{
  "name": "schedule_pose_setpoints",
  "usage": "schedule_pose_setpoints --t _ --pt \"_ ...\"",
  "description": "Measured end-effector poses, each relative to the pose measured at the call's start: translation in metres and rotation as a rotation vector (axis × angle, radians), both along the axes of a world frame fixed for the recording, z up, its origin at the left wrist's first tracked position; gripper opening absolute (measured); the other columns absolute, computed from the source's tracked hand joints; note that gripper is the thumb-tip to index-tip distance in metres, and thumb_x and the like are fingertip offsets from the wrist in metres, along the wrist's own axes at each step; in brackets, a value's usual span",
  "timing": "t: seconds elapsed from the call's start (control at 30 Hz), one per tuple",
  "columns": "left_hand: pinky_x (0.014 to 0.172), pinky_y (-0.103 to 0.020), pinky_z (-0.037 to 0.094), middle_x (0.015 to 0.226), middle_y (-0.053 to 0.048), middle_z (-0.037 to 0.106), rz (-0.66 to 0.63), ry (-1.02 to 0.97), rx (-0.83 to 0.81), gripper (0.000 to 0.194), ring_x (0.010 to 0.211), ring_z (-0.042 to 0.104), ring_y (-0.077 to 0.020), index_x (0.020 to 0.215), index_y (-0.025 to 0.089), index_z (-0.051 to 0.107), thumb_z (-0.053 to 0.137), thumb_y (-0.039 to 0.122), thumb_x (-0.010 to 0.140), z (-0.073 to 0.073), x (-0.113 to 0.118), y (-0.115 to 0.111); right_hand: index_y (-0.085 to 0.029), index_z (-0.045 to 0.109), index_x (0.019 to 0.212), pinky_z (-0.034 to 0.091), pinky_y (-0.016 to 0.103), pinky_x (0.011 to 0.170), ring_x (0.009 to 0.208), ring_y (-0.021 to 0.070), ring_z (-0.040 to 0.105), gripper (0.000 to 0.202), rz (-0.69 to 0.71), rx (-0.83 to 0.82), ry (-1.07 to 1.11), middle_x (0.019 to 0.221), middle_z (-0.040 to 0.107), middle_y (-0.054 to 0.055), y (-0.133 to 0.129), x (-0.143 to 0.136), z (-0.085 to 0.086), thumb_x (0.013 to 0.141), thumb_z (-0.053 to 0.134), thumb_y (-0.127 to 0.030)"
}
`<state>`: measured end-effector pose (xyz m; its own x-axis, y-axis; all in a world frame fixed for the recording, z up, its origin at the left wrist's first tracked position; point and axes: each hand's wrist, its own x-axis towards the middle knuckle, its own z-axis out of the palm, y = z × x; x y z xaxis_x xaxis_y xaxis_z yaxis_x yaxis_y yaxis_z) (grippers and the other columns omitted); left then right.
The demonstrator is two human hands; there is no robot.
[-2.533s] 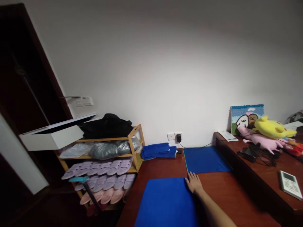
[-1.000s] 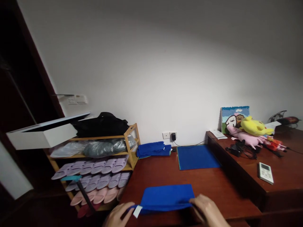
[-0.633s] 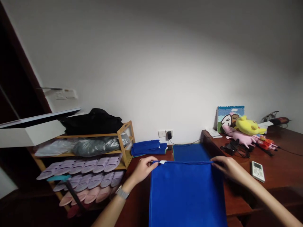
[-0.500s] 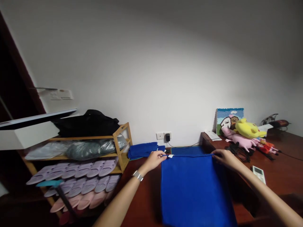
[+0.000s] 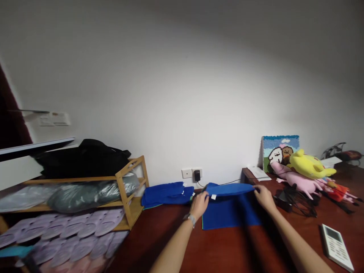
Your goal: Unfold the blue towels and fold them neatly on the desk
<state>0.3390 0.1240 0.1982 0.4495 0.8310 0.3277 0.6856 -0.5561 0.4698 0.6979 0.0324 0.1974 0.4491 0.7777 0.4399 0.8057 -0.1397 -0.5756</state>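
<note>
A blue cloth [image 5: 231, 189] with a white tag is stretched between my two hands near the back of the table. My left hand [image 5: 200, 204] is closed on its left end, close to the tag. The right end is pinched in my right hand [image 5: 264, 195]. Below the held cloth, another blue layer [image 5: 227, 214] with a green edge lies flat on the dark red table; whether the two are joined cannot be made out. To the left of my left hand are folded blue cloths [image 5: 166, 193] with white tags, against the wall.
A wooden rack [image 5: 125, 199] with a black bag [image 5: 85, 157] and slippers stands at the left. Plush toys [image 5: 307, 165], a picture [image 5: 280, 149], cables and a white remote [image 5: 337, 246] are at the right. A black plug [image 5: 197, 175] sits in the wall socket.
The held cloth no longer hangs down in front of the table; it has moved back, with both hands still at its ends. The camera view has shifted, showing more of the table.
</note>
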Motion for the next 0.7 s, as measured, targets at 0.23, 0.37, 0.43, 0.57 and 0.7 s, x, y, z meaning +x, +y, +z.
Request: schedule_pose_setpoints --t 0.23,0.37,0.43,0.57,0.7 --pt "0.096 -0.033 0.054 0.130 -0.006 0.072 0.005 0.195 -0.045 0.033 0.111 0.072 -0.0225 0.114 0.025 0.069 0.046 0.011 0.095 -0.128 -0.004 -0.043 -0.023 0.076 0.090 0.055 0.035 0.098 0.103 0.0255 0.074 0.030 0.015 -0.085 0.051 0.102 0.078 0.009 -0.028 -0.024 -0.138 0.075 0.050 -0.020" --pt "0.099 -0.036 0.056 0.145 -0.002 0.064 0.021 0.241 0.062 0.038 0.114 0.071 -0.0216 0.113 0.028 0.069 0.039 0.012 0.098 -0.163 -0.006 -0.038 -0.018 0.076 0.106 0.049 0.036 0.110 0.122 0.0261 0.066 0.042 0.050 -0.156 0.030 0.127 0.072 0.013 -0.030 -0.009 -0.193 0.079 0.044 -0.022" --pt "0.096 -0.035 0.058 0.142 -0.002 0.066 0.030 0.189 0.083 0.036 0.111 0.072 -0.0213 0.108 0.028 0.071 0.038 0.015 0.099 -0.171 -0.009 -0.033 -0.016 0.074 0.114 0.047 0.036 0.111 0.127 0.0258 0.063 0.047 0.076 -0.190 0.016 0.134 0.068 0.015 -0.030 -0.002 -0.206 0.083 0.039 -0.023" --pt "0.104 -0.034 0.055 0.141 -0.002 0.066 0.003 0.064 0.145 0.035 0.118 0.068 -0.0195 0.107 0.028 0.073 0.040 0.018 0.099 -0.183 -0.017 -0.029 -0.019 0.075 0.115 0.049 0.038 0.110 0.124 0.0261 0.065 0.047 0.081 -0.222 0.006 0.131 0.070 0.012 -0.026 0.006 -0.209 0.087 0.037 -0.026" --pt "0.110 -0.037 0.051 0.140 -0.003 0.066 -0.022 0.060 0.188 0.040 0.125 0.063 -0.0207 0.120 0.029 0.072 0.041 0.017 0.097 -0.189 -0.022 -0.033 -0.020 0.075 0.114 0.050 0.038 0.109 0.122 0.0245 0.066 0.051 0.087 -0.213 -0.046 0.129 0.071 0.010 -0.020 0.011 -0.215 0.086 0.034 -0.026"
